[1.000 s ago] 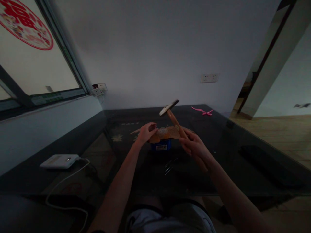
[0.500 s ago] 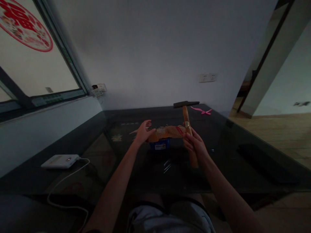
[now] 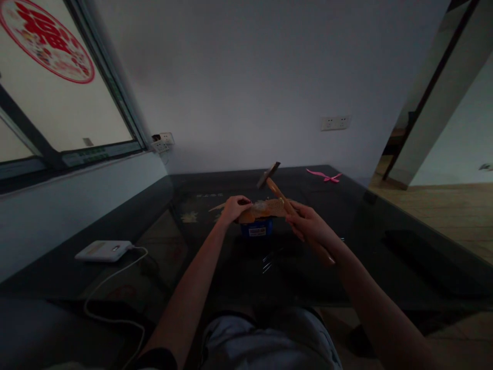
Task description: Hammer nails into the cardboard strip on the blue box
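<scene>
My right hand [image 3: 310, 227] is closed around the wooden handle of a hammer [image 3: 278, 191], whose dark metal head tilts down to the left, just above a rough piece of wood [image 3: 265, 207]. The wood lies across a blue container [image 3: 257, 227] on the dark glass table [image 3: 385, 216]. My left hand [image 3: 233, 207] rests at the left end of the wood with its fingers curled together; whatever they pinch is too small and dark to name. Several thin nails [image 3: 267, 263] lie on the glass in front of the container.
A white device [image 3: 103, 251] with a white cable [image 3: 115, 288] sits on the table at the left, below the window. A pink ribbon [image 3: 324, 177] lies at the far right corner. A dark flat object [image 3: 423, 257] lies at the right. My lap is at the near edge.
The hammer went from tilted to upright half a second ago, and has swung down to the left again. My left hand, opened briefly, has closed at the wood's left end.
</scene>
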Available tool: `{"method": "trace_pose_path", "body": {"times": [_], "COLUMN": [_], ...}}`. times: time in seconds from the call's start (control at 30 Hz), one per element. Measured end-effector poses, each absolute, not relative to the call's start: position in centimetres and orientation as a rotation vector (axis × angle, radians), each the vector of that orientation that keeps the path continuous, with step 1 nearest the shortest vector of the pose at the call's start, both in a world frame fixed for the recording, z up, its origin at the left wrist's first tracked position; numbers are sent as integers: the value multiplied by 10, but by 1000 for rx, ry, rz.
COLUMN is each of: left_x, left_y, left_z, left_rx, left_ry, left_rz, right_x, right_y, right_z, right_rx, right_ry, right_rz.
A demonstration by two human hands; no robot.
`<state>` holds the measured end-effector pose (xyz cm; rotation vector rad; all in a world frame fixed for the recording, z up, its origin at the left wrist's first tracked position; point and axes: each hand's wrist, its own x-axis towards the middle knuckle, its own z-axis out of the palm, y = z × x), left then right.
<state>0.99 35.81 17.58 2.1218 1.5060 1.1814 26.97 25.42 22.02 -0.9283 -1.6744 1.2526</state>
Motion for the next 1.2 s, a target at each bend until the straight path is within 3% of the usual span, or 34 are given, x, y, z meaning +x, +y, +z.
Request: {"method": "trace_pose_path", "body": {"times": [0.33, 1.2], "left_x": [15, 17], "left_y": [355, 348], "left_z": [172, 176], "left_rx": [2042, 2076], "left_ry": [1507, 1537], "left_rz": [1238, 1260], "right_x": [267, 265], "right_y": [249, 247], "right_z": [275, 266], "right_rx": [-1097, -1128], "right_ry": [-1989, -1939], "right_rz": [1246, 1308]}}
